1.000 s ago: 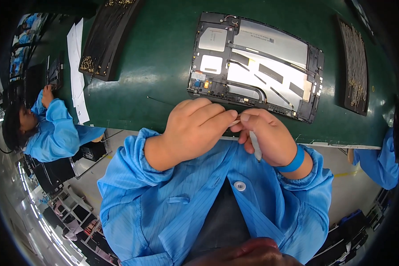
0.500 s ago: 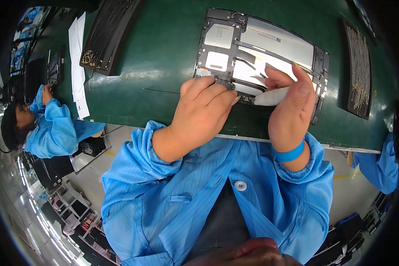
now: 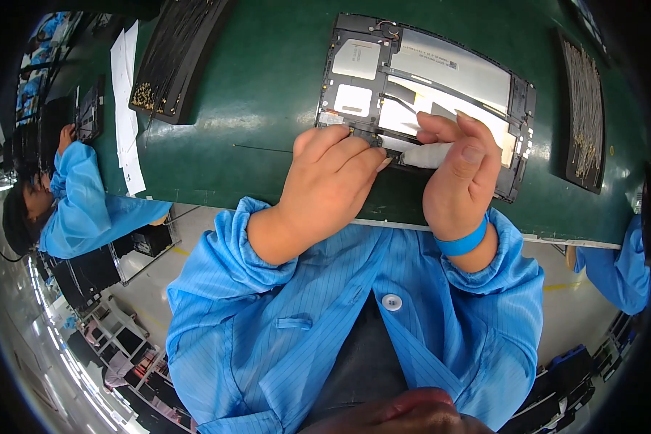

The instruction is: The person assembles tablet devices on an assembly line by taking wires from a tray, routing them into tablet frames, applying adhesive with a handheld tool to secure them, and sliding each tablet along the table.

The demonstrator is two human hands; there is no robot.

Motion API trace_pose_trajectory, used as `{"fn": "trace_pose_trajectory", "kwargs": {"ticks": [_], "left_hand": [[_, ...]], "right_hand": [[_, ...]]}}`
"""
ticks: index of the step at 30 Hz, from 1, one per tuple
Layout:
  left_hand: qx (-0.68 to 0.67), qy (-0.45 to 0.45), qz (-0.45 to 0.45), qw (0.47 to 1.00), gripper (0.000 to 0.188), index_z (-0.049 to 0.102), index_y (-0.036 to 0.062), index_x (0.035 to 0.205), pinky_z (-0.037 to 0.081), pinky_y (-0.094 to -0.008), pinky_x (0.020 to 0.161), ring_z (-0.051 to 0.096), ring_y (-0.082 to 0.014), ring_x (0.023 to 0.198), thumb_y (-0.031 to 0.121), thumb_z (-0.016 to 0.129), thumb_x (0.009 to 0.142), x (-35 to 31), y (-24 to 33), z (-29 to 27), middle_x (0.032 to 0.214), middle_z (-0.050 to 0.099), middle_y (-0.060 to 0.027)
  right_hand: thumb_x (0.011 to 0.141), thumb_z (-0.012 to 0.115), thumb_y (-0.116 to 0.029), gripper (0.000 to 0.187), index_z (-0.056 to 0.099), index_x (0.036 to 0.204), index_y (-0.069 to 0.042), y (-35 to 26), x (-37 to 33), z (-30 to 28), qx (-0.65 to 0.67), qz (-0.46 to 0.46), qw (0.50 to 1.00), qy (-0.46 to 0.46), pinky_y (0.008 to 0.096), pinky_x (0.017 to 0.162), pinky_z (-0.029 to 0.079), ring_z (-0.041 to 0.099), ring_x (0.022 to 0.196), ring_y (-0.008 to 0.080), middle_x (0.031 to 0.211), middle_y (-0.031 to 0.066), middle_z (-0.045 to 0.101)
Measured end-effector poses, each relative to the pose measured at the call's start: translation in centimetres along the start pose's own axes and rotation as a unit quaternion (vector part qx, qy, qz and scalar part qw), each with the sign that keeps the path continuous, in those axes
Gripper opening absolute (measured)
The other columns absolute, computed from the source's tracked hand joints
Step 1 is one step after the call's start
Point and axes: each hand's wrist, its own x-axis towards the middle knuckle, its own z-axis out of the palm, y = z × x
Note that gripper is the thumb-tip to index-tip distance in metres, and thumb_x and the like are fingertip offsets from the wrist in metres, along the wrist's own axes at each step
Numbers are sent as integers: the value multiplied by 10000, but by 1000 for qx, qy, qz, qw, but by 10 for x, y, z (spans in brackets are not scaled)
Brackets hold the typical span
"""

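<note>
Two trays (image 3: 192, 87) share a green table (image 3: 253, 79) above grey floor (image 3: 568, 318); right grip (image 3: 464, 177) pinches white tool (image 3: 427, 155), left grip (image 3: 325, 177) I cannot tell.

Device (image 3: 441, 54) lies on table (image 3: 260, 72); left tray (image 3: 181, 61) to its left, paper sheets (image 3: 127, 108) left of that tray, right tray (image 3: 584, 108) to its right; left hand (image 3: 329, 173) at device's near edge, right hand (image 3: 461, 173) partly over device
</note>
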Motion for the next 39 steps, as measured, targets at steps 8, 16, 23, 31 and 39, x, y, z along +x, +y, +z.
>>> {"fn": "trace_pose_trajectory", "kwargs": {"ticks": [8, 16, 23, 31, 39], "left_hand": [[0, -3, -2, 1000, 169, 560, 76, 773, 331, -324, 730, 465, -204, 816, 77, 594, 607, 0, -1, -2, 785, 523, -26], [13, -25, -9, 1000, 201, 555, 62, 820, 340, -350, 747, 468, -264, 814, 74, 591, 622, -1, 3, -5, 812, 522, -56], [-505, -38, -623, 596, 304, 491, 19, 840, 424, -231, 499, 517, -124, 583, 317, 440, 814, -25, 10, -38, 660, 535, -48], [-451, 138, -607, 639, 266, 475, 10, 967, 400, -182, 489, 469, -70, 568, 210, 493, 791, 0, -2, -23, 728, 500, -5], [-474, -187, -592, 624, 379, 409, -53, 1084, 378, -163, 453, 463, -49, 552, 187, 479, 799, -21, 31, -45, 696, 489, -19]], "right_hand": [[804, 450, -213, 205, 484, 789, -12, -29, 20, 6, -100, 19, 990, -96, 297, 556, 424, 536, 582, 231, 672, 135, 548], [781, 462, -252, 237, 503, 726, -25, -19, 24, 8, -178, -17, 970, -164, 351, 500, 403, 508, 531, 275, 595, 126, 529], [830, 362, -383, 426, 375, 999, 9, -17, 29, 2, 80, 250, 965, 6, 208, 483, 412, 499, 571, 101, 746, 97, 551], [826, 350, -410, 477, 369, 1008, 31, -18, 30, 1, 78, 248, 965, -17, 206, 475, 405, 497, 567, 101, 720, 103, 542], [837, 335, -388, 458, 376, 1024, 28, -15, 29, 1, 72, 244, 967, -25, 201, 470, 401, 488, 573, 96, 736, 93, 542]]}}
